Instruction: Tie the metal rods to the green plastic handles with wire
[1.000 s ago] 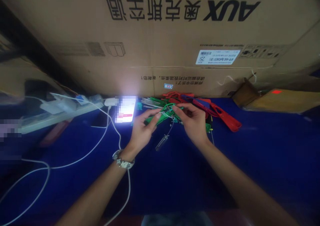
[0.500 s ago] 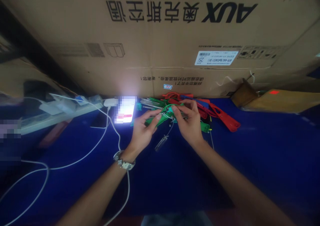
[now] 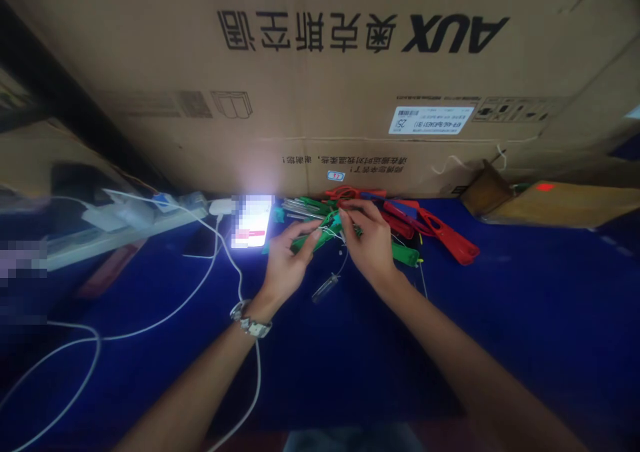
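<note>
Near the back of the blue tabletop, my left hand [image 3: 291, 257] pinches a green plastic piece [image 3: 327, 231] with thin white wires at its end. From the other side, my right hand [image 3: 369, 242] closes its thumb and forefinger on the same green piece, at its upper end. Its exact kind is too blurred to tell. A small clear tube [image 3: 325, 288] hangs or lies below on a thin wire. Under my right wrist shows another green plastic part [image 3: 405, 255]. Red plastic parts [image 3: 453, 239] and several metal rods [image 3: 303, 207] lie just behind my hands.
A lit phone [image 3: 257, 222] stands left of my left hand. White cables [image 3: 175, 315] loop across the left side from a power strip [image 3: 75, 239]. A large cardboard box [image 3: 310, 119] walls off the back. At right lies a yellowish packet [image 3: 565, 202].
My right hand has shifted slightly left, closer to my left hand, and its fingertips have moved on the green piece. My left hand keeps its pinch.
</note>
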Tool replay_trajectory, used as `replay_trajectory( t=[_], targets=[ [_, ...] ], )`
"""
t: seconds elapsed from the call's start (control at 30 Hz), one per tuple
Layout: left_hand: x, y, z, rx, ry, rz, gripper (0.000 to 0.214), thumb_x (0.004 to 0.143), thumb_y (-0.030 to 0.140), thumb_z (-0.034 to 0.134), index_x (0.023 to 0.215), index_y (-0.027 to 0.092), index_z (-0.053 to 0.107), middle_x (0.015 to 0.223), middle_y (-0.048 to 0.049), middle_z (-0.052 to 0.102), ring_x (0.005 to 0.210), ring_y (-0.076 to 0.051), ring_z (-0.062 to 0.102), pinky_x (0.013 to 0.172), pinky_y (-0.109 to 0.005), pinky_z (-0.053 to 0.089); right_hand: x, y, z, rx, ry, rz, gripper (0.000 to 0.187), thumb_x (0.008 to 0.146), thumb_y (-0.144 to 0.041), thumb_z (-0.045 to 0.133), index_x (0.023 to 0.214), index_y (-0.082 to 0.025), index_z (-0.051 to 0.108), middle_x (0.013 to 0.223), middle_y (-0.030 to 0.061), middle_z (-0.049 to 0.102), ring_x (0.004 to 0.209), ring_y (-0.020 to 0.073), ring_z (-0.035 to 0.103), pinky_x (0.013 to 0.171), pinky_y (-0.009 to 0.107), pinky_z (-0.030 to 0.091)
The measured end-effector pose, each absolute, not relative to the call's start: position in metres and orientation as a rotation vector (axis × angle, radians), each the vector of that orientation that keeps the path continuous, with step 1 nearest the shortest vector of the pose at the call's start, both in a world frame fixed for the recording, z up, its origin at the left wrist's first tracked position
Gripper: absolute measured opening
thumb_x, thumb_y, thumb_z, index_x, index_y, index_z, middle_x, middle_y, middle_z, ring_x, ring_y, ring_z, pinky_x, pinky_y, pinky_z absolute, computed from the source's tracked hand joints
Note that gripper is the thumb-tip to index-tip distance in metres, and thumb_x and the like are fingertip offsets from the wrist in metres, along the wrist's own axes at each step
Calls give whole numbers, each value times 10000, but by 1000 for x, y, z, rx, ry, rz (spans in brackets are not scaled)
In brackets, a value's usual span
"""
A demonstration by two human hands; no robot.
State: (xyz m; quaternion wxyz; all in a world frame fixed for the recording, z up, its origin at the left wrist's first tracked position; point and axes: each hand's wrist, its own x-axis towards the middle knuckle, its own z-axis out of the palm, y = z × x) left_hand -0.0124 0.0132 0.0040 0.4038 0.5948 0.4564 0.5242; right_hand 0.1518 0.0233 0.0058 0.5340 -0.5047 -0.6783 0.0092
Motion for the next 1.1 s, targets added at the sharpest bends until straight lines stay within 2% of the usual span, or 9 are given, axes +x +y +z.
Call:
replay_trajectory(
  t=[0.13, 0.27, 0.47, 0.57, 0.7, 0.93, 1.1],
  targets=[
    [-11, 13, 3, 1477, 1155, 1349, 312, 860, 416, 710, 1080, 202, 767, 1017, -63, 735, 590, -83, 567, 472, -169, 484, 150, 27, 6, -1102, -1573, 41, 196, 978, -277, 563, 882, -215, 722, 1079, 96, 703, 1005, 224, 687, 897, 395, 562],
    [-10, 13, 4, 1402, 1172, 1335, 313, 851, 418, 716, 1062, 192, 763, 911, -45, 734, 483, -54, 479, 433, -171, 459, 154, 30, 5, -1031, -1667, 69, 138, 966, -253, 583, 916, -213, 705, 1072, 79, 720, 1028, 226, 662, 956, 433, 526],
    [-12, 15, 4, 1393, 1209, 1349, 278, 859, 386, 704, 1047, 189, 765, 872, -40, 734, 465, -54, 470, 433, -182, 457, 162, 25, 12, -1186, -1945, -95, 182, 968, -274, 561, 1081, -222, 693, 1304, 102, 654, 1203, 303, 566, 937, 495, 475],
    [-12, 16, 3, 1435, 1207, 1381, 253, 865, 366, 701, 1038, 194, 770, 942, -64, 748, 533, -85, 530, 442, -191, 457, 163, 19, 19, -1263, -2069, -225, 221, 933, -226, 584, 1129, -229, 687, 1359, 100, 628, 1256, 336, 508, 925, 516, 437],
    [-12, 17, 0, 1513, 1176, 1424, 224, 869, 332, 696, 1041, 210, 774, 1048, -88, 750, 672, -137, 625, 468, -212, 465, 161, 17, 20, -1351, -2049, -302, 185, 941, -244, 581, 1069, -241, 716, 1265, 120, 633, 1175, 341, 492, 872, 498, 419],
    [-12, 17, 0, 1567, 1203, 1467, 209, 885, 325, 680, 1042, 219, 769, 1045, -83, 744, 823, -187, 674, 599, -273, 533, 154, 14, 16, -1403, -1941, -344, 214, 955, -268, 570, 1104, -246, 722, 1167, 135, 588, 1109, 347, 443, 853, 489, 375],
    [-13, 16, 3, 1683, 1234, 1508, 195, 909, 293, 657, 1050, 209, 763, 1008, -72, 748, 878, -200, 680, 755, -328, 556, 153, 14, 18, -1368, -1955, -379, 185, 951, -241, 578, 1063, -257, 725, 1080, 100, 641, 1038, 307, 498, 825, 452, 360]
  ],
)
